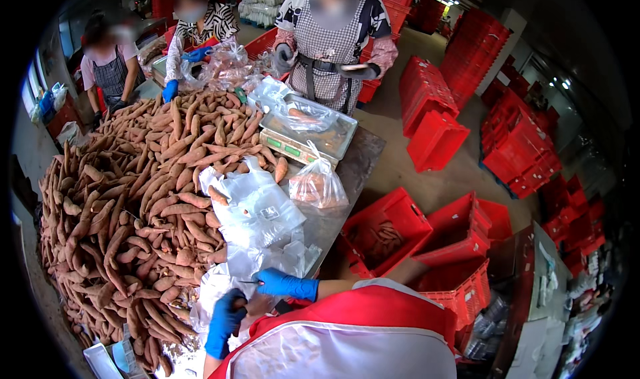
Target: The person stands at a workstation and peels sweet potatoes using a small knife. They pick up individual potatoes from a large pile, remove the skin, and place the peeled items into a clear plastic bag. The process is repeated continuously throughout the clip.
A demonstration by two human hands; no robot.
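Observation:
My left hand (226, 323), in a blue glove, is closed around a brown, shaded piece that looks like a sweet potato (240, 305). Just above and right of it, my gloved right hand (286, 283) grips a small knife (248, 282), its blade towards the left. White plastic bags (260, 206) lie spread on the table beyond both hands. To the left is a large heap of sweet potatoes (150, 194). Farther along, a tied clear bag of sweet potatoes (317, 185) stands beside a weighing scale (305, 129) with a bagged load on its pan.
Red crates (382, 234) stand on the floor to the right, one with some sweet potatoes inside. More red crates (470, 54) are stacked behind. Across the table are three people (325, 44), one holding a phone-like object (355, 67). A white tray (102, 361) sits at lower left.

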